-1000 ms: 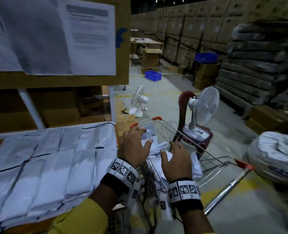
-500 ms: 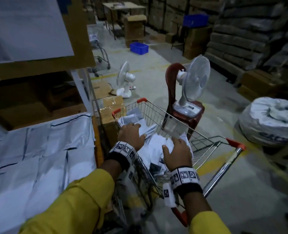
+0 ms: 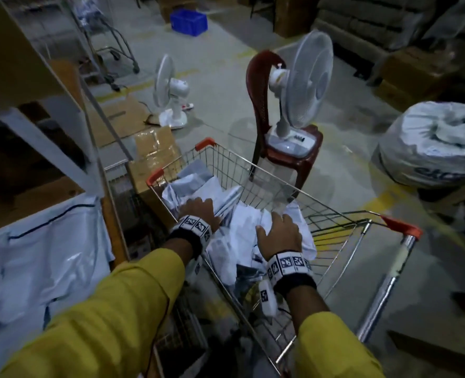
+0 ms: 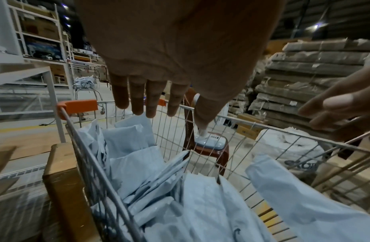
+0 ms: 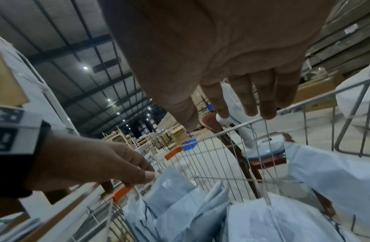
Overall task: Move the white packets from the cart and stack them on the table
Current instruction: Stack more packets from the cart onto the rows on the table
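Observation:
A wire shopping cart with orange corners stands beside the table and holds a loose heap of white packets. My left hand hovers over the packets at the cart's left side. Its fingers are straight and hold nothing. My right hand reaches over the heap's right part with its fingers spread and its palm down. I cannot tell whether either palm touches a packet. At the left, flat white packets lie stacked on the table.
A taped cardboard box sits against the cart's far left corner. Beyond the cart a red plastic chair carries a white fan, and a second fan stands on the floor. A large white sack lies at the right.
The view has tipped down from the table to the cart. Both hands have moved forward and lower over the packet heap, staying empty.

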